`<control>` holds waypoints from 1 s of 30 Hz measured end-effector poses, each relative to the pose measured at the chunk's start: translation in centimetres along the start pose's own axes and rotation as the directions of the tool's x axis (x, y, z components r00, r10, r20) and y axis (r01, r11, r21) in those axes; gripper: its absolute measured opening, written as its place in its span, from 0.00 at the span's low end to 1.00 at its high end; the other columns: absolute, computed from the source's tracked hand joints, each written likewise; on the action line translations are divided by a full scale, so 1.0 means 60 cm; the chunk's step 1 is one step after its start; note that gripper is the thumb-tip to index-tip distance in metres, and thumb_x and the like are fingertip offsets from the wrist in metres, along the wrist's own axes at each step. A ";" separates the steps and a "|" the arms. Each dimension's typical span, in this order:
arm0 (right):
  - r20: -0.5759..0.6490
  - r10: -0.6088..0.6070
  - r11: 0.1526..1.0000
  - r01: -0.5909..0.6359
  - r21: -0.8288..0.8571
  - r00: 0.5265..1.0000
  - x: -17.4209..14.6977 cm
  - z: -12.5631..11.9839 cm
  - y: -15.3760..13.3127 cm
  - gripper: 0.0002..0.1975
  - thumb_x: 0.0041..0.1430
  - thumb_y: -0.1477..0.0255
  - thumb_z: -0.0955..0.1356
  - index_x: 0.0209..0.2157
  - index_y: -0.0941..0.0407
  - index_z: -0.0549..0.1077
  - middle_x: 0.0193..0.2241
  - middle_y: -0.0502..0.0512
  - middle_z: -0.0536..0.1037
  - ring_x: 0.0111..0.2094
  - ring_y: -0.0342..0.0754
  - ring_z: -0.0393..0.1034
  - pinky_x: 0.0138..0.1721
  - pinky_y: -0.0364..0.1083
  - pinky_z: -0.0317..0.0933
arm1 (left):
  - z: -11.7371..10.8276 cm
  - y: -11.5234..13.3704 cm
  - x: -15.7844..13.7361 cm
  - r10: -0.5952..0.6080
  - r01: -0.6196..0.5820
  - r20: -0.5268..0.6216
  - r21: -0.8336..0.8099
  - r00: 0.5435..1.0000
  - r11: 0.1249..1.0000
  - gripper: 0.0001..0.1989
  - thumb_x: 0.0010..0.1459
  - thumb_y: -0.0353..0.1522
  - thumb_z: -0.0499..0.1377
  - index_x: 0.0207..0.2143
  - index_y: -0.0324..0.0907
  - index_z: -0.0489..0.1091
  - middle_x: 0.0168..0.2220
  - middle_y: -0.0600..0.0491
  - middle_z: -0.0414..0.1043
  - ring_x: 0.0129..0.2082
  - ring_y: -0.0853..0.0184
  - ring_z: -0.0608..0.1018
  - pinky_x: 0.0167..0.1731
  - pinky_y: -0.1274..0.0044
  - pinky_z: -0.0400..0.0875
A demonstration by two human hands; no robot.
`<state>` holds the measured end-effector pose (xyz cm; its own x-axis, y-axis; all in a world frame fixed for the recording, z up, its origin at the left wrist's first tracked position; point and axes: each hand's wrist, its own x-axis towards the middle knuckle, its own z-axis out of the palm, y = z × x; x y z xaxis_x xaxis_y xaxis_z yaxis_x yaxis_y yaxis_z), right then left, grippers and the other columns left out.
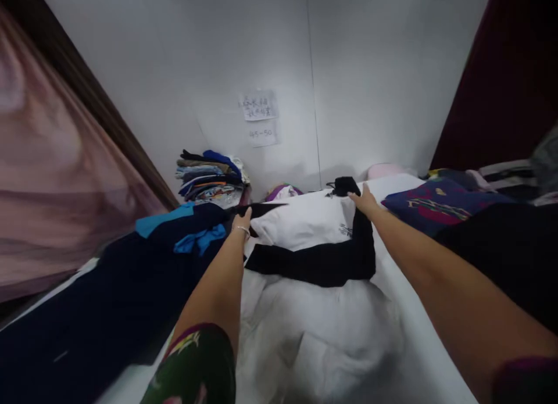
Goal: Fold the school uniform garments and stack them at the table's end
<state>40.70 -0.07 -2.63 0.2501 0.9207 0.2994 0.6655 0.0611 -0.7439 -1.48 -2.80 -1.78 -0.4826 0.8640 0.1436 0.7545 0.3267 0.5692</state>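
- Nearest, at six o'clock of the shirt, a pale cloth is lying rumpled on the white table.
- Next, a black sleeve is running across the shirt's near side, its long stretch lying from nine to three o'clock, then bending toward one o'clock and the right hand.
- The left hand is resting at the shirt's nine o'clock edge, touching black cloth; its fingers are curling out of clear sight, so whether they are clamping it, one cannot tell.
- The white shirt is lying between the two hands, wider than deep, its long axis pointing from nine to three o'clock.
- The right hand is holding the sleeve's upper end at the shirt's two o'clock corner, thumb and fingers apparently pinching black cloth. Both hands are touching the garment, so neither is clearly nearer; the right is reaching slightly farther out.
- Farther, toward eleven o'clock, a stack of clothes is standing against the wall.
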 end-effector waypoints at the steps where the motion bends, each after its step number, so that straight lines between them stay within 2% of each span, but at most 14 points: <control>1: 0.053 -0.014 0.999 0.016 -0.034 0.998 -0.020 0.014 0.007 0.32 0.55 0.67 0.66 0.60 0.62 0.58 0.57 0.65 0.66 0.58 0.58 0.59 0.57 0.53 0.55 | -0.002 -0.017 -0.015 0.001 -0.002 0.019 0.022 1.000 1.000 0.27 0.60 0.42 0.50 0.51 0.29 0.67 0.50 0.35 0.70 0.52 0.53 0.72 0.49 0.70 0.65; 3: 0.150 -0.087 0.992 0.100 -0.080 0.985 -0.071 0.030 0.030 0.26 0.54 0.69 0.66 0.55 0.58 0.66 0.56 0.63 0.67 0.59 0.59 0.56 0.58 0.55 0.53 | -0.006 -0.051 -0.055 0.022 -0.025 0.071 0.033 0.997 0.999 0.21 0.59 0.39 0.52 0.47 0.33 0.71 0.49 0.41 0.73 0.51 0.57 0.73 0.49 0.73 0.64; 5: 0.236 -0.170 0.968 0.207 -0.142 0.957 -0.133 0.031 0.062 0.22 0.54 0.69 0.66 0.52 0.55 0.70 0.58 0.61 0.65 0.62 0.60 0.52 0.59 0.59 0.50 | -0.008 -0.082 -0.109 0.072 -0.078 0.110 0.048 0.991 0.996 0.19 0.58 0.37 0.54 0.47 0.36 0.72 0.49 0.45 0.73 0.49 0.60 0.74 0.49 0.75 0.64; 7: 0.328 -0.253 0.923 0.328 -0.201 0.910 -0.201 0.021 0.091 0.22 0.57 0.65 0.65 0.53 0.54 0.70 0.59 0.60 0.63 0.63 0.60 0.48 0.60 0.61 0.47 | -0.010 -0.105 -0.172 0.172 -0.188 0.153 0.100 0.973 0.977 0.20 0.58 0.38 0.53 0.49 0.38 0.70 0.51 0.46 0.71 0.50 0.61 0.73 0.50 0.75 0.64; 10: 0.383 -0.284 0.899 0.383 -0.213 0.879 -0.299 -0.004 0.113 0.27 0.60 0.57 0.61 0.57 0.54 0.66 0.63 0.60 0.56 0.65 0.60 0.42 0.60 0.63 0.44 | -0.014 -0.122 -0.270 0.303 -0.361 0.249 0.239 0.920 0.901 0.24 0.58 0.40 0.53 0.54 0.41 0.66 0.58 0.46 0.64 0.57 0.61 0.66 0.55 0.72 0.59; 14: 0.500 -0.299 0.870 0.447 -0.206 0.813 -0.388 -0.029 0.102 0.34 0.58 0.53 0.62 0.63 0.50 0.55 0.65 0.58 0.49 0.65 0.60 0.40 0.59 0.62 0.46 | -0.021 -0.122 -0.359 0.247 -0.380 0.331 0.435 0.911 0.817 0.32 0.55 0.45 0.55 0.59 0.40 0.60 0.63 0.43 0.55 0.62 0.56 0.57 0.58 0.60 0.50; 16: 0.521 -0.265 0.844 0.456 -0.282 0.812 -0.408 -0.033 0.096 0.34 0.57 0.57 0.64 0.64 0.49 0.53 0.64 0.59 0.52 0.64 0.62 0.42 0.58 0.63 0.47 | -0.024 -0.120 -0.376 0.191 -0.359 0.363 0.481 0.912 0.800 0.34 0.55 0.48 0.53 0.60 0.41 0.57 0.64 0.43 0.53 0.63 0.55 0.54 0.58 0.55 0.46; 18: 0.489 -0.250 0.822 0.450 -0.349 0.836 -0.410 -0.035 0.096 0.31 0.59 0.64 0.63 0.63 0.52 0.55 0.61 0.62 0.60 0.61 0.61 0.52 0.55 0.61 0.52 | -0.027 -0.118 -0.378 0.152 -0.359 0.412 0.490 0.899 0.795 0.34 0.55 0.49 0.52 0.61 0.43 0.57 0.64 0.43 0.53 0.64 0.54 0.54 0.58 0.53 0.46; 21: 0.410 -0.282 0.810 0.444 -0.383 0.867 -0.392 -0.038 0.114 0.26 0.58 0.77 0.59 0.59 0.58 0.63 0.47 0.64 0.73 0.49 0.56 0.65 0.48 0.53 0.59 | -0.033 -0.119 -0.366 0.125 -0.378 0.482 0.477 0.868 0.794 0.34 0.54 0.49 0.53 0.60 0.44 0.58 0.64 0.44 0.53 0.63 0.55 0.55 0.56 0.57 0.53; 24: 0.314 -0.349 0.854 0.438 -0.282 0.883 -0.361 -0.058 0.146 0.24 0.48 0.84 0.58 0.44 0.59 0.75 0.38 0.60 0.75 0.42 0.52 0.67 0.44 0.47 0.61 | -0.042 -0.121 -0.353 0.114 -0.358 0.502 0.422 0.857 0.833 0.33 0.50 0.46 0.58 0.58 0.44 0.61 0.63 0.45 0.54 0.63 0.54 0.56 0.55 0.61 0.56; 26: 0.187 -0.376 0.901 0.406 -0.156 0.907 -0.334 -0.086 0.172 0.19 0.42 0.83 0.59 0.32 0.58 0.77 0.33 0.57 0.75 0.40 0.50 0.68 0.43 0.46 0.62 | -0.051 -0.121 -0.351 0.101 -0.283 0.470 0.335 0.877 0.899 0.28 0.49 0.40 0.60 0.53 0.43 0.66 0.61 0.44 0.59 0.62 0.54 0.59 0.55 0.64 0.57; 28: 0.005 -0.303 0.951 0.303 -0.063 0.953 -0.304 -0.122 0.200 0.16 0.39 0.81 0.59 0.28 0.57 0.75 0.29 0.55 0.75 0.37 0.50 0.68 0.42 0.47 0.62 | -0.061 -0.117 -0.356 0.079 -0.206 0.445 0.244 0.892 0.948 0.19 0.49 0.34 0.58 0.46 0.41 0.71 0.54 0.43 0.68 0.57 0.54 0.66 0.52 0.67 0.61; 29: -0.085 -0.216 0.976 0.214 -0.030 0.973 -0.289 -0.140 0.213 0.16 0.40 0.79 0.59 0.29 0.58 0.75 0.29 0.55 0.75 0.35 0.50 0.69 0.40 0.47 0.63 | -0.067 -0.115 -0.361 0.074 -0.184 0.447 0.209 0.892 0.961 0.15 0.50 0.33 0.57 0.41 0.40 0.73 0.49 0.43 0.72 0.53 0.54 0.70 0.49 0.69 0.64; 30: -0.184 -0.062 0.997 0.070 0.037 0.981 -0.276 -0.157 0.225 0.17 0.41 0.78 0.59 0.31 0.59 0.75 0.28 0.55 0.75 0.33 0.50 0.69 0.38 0.47 0.64 | -0.074 -0.113 -0.368 0.076 -0.179 0.455 0.187 0.888 0.966 0.13 0.52 0.32 0.55 0.39 0.40 0.73 0.44 0.44 0.75 0.48 0.56 0.74 0.45 0.71 0.67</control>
<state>52.18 -18.10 -12.01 0.3333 0.8288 0.4494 0.6549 0.1394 -0.7428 2.06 -25.78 -5.22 -0.1688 0.9657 -0.1973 0.8983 0.2331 0.3725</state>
